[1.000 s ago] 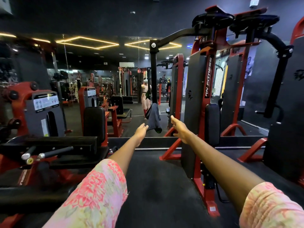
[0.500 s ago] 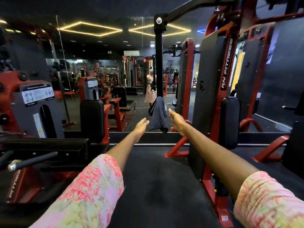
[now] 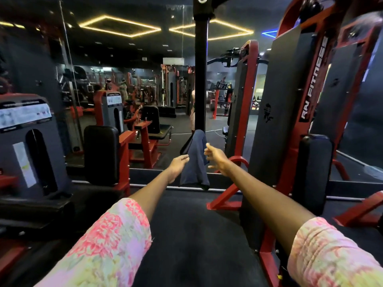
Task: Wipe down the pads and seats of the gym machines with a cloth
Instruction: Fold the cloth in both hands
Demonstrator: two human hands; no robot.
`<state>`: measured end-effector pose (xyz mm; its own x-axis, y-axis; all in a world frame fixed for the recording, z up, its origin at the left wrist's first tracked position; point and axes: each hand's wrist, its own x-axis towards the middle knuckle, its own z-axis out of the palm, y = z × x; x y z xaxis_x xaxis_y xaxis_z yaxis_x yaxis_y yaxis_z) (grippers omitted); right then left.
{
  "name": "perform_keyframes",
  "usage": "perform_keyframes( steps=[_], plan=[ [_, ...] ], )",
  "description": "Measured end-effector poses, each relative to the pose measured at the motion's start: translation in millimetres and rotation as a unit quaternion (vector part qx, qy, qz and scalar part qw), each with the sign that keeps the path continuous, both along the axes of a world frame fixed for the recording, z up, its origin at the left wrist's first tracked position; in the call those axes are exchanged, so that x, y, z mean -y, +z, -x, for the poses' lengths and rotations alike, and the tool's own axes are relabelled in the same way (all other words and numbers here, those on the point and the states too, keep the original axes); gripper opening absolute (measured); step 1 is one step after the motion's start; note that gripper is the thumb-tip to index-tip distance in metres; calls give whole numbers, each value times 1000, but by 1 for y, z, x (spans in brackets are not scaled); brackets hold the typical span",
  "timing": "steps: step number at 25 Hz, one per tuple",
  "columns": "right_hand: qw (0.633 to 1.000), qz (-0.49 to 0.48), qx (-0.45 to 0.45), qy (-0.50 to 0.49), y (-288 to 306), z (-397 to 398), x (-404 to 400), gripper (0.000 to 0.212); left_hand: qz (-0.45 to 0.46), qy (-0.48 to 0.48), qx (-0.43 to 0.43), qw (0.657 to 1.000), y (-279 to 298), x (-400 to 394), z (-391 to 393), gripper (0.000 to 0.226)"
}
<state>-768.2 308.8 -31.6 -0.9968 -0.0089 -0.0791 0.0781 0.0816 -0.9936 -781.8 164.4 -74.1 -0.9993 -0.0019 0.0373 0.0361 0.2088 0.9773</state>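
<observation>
The cloth (image 3: 195, 160), dark blue, hangs from the lower end of a black upright bar (image 3: 200, 69) of the machine, straight ahead of the person and between the two outstretched arms. Its long axis runs up and down: the top is draped at the bar's foot and the loose tail drops toward the floor mat (image 3: 192, 235).

The left hand (image 3: 178, 164) lies just beside the cloth's left edge, about level with its middle, fingers extended and apart, holding nothing. The right hand (image 3: 215, 157) sits at the cloth's right edge and a little higher, nearer the draped top; its fingers are spread and loosely bent, and whether the tips touch the fabric I cannot tell.

So neither grip is closed on anything. The right hand looks the nearer to the point where the cloth hangs, so it seems best placed to pinch the top and lift it free, with the left gathering the tail. A black back pad (image 3: 315, 172) on the red frame stands to the right, close by.
</observation>
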Motion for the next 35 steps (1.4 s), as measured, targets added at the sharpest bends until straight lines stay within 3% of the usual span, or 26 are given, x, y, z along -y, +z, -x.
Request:
perform_keyframes(
  steps=[6, 11, 16, 18, 25, 29, 33, 35],
  plan=[
    [1000, 5, -11, -23, -22, 97, -20, 23, 12, 40, -42, 998, -12, -8, 104, 33],
    [999, -7, -40, -33, -23, 175, -13, 15, 34, 55, -82, 995, 0, -7, 191, 37],
    [987, -93, -105, -83, -25, 251, 2, 10, 68, 36, -91, 993, 0, -1, 262, 39],
    [980, -98, -119, -126, -30, 272, 5, 23, 73, 27, -99, 992, -2, 0, 281, 38],
    [985, -73, -84, -130, -40, 287, -1, 21, 90, -10, -71, 993, -18, -3, 303, 8],
    [986, -98, -90, -100, -31, 278, -9, 27, 101, 4, -92, 991, -16, 6, 290, 25],
    [976, -160, -140, -40, -22, 244, -12, 27, 101, -9, -115, 988, -5, 20, 258, 19],
    [978, -146, -149, -14, -23, 222, -12, 27, 98, -17, -141, 985, -2, 26, 242, 14]
  ],
)
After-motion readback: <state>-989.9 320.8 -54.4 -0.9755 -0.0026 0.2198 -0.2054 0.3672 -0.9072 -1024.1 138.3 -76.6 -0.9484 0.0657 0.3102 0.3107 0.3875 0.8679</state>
